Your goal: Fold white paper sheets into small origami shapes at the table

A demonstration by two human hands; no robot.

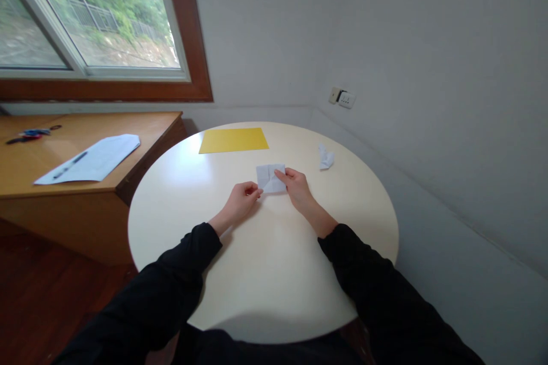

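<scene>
- Folded white paper [270, 178]: a small, creased sheet lying flat near the middle of the round table [265, 274], between the two hands. Fold lines cross its upper face.
- Left hand [243, 201]: rests on the tabletop at the sheet's near-left corner, fingers curled, with thumb and forefinger closed on that corner in a light pinch.
- Right hand [297, 185]: lies along the sheet's right edge, fingertips pressed down on the paper; whether the thumb sits beneath the edge cannot be told at this size.
- Handling, as judged: the sheet is very light, thin and limp, stiffened somewhat only where layers overlap. It probably slides easily on the smooth tabletop and tears or creases wrongly under a hard pull. Corners and folded edges look like the best places to take hold, with the other hand pinning the sheet flat.
- Yellow sheet [233, 140]: lies flat at the far side of the table, well apart from the hands.
- Small white paper piece [326, 157]: crumpled or folded, to the right of the hands, untouched.
- Wooden desk [141, 125], left of the table: carries a white sheet [92, 159] with a pen [69, 165] on it.
- Containers: none appears in view.
</scene>
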